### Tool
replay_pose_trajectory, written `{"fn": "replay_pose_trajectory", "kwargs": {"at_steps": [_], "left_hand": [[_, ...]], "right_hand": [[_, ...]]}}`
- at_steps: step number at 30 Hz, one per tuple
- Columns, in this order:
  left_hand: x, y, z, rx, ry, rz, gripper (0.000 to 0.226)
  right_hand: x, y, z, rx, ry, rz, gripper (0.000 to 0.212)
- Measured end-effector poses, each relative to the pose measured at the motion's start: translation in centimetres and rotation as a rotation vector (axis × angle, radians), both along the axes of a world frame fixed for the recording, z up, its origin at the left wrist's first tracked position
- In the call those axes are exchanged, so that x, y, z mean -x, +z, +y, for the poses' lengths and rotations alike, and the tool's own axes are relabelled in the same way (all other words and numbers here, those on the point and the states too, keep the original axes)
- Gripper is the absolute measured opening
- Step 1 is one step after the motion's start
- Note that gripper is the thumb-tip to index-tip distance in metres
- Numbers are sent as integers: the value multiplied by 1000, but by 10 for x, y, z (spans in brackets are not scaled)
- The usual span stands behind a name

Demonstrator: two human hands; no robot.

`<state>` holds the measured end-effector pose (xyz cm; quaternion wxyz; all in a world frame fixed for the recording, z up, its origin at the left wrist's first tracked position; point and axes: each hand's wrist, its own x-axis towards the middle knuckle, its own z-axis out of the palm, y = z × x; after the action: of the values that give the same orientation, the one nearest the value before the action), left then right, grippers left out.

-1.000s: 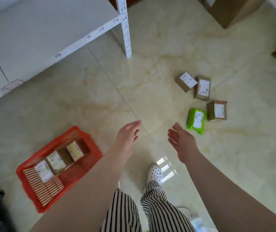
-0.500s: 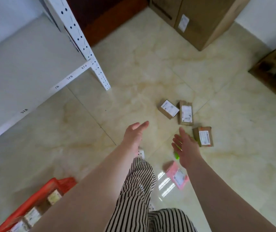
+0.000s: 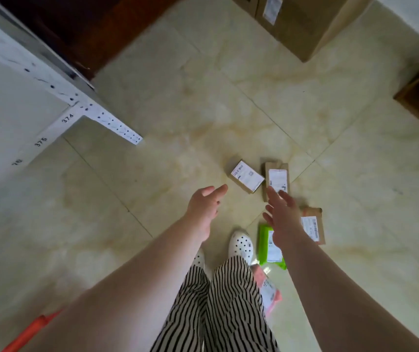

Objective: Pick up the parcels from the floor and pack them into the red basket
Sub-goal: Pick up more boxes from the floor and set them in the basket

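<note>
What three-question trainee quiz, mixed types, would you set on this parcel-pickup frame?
1. True or false: the left hand already holds a parcel.
2. Which parcel does the right hand partly cover? A) green parcel B) pink parcel C) large cardboard box
3. How many small brown parcels with white labels lie on the floor?

Key: 1 false, both hands are open and empty. 2 A. 3 three.
</note>
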<state>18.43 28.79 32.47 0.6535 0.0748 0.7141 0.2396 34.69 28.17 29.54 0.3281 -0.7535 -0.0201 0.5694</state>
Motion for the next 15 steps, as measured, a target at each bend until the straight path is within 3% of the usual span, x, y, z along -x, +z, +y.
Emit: {"fn": "replay_pose_trajectory", "kwargs": {"at_steps": [7, 15], "left_hand": [[-27, -110, 42, 94, 14, 32, 59], [-39, -260, 71, 163, -152, 57, 56]], "right_hand": [[-33, -106, 57, -11, 266, -142, 66], [-45, -256, 94, -35, 625, -379, 71]]}}
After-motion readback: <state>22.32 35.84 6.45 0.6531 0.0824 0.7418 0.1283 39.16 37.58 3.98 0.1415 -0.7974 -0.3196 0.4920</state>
